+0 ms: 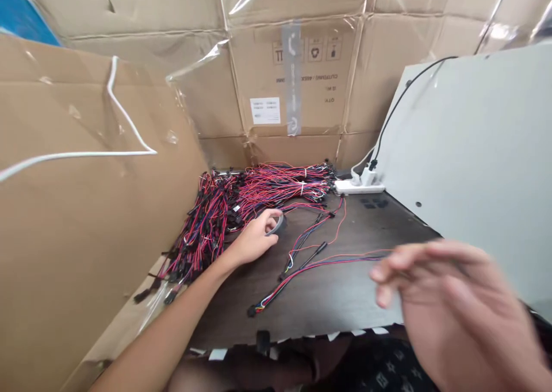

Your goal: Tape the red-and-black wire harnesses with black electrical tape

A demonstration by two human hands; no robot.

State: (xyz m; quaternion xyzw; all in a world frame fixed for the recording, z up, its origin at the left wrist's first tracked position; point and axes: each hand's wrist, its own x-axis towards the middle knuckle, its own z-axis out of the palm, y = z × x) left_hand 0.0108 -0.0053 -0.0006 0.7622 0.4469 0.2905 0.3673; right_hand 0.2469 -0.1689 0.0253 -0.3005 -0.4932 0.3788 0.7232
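My left hand [257,238] is closed round the edge of a roll of grey tape [279,225], just above the dark table. Close to the camera on the right, my right hand [452,300] is raised and blurred by motion. Its fingers are loosely bent, apart from the thumb, and I see nothing in them. Between the hands lies a wire harness [297,272] of red, blue and orange wires with a black connector at its near end. Another cable bundle [307,231] lies just behind it, to the right of the tape roll.
Piles of wire harnesses [276,188] cover the back and left of the table [336,300]. A white power strip [360,188] with plugs stands at the back right. Cardboard [95,208] walls the left and back, a pale panel [478,150] the right. White paper tabs line the front edge.
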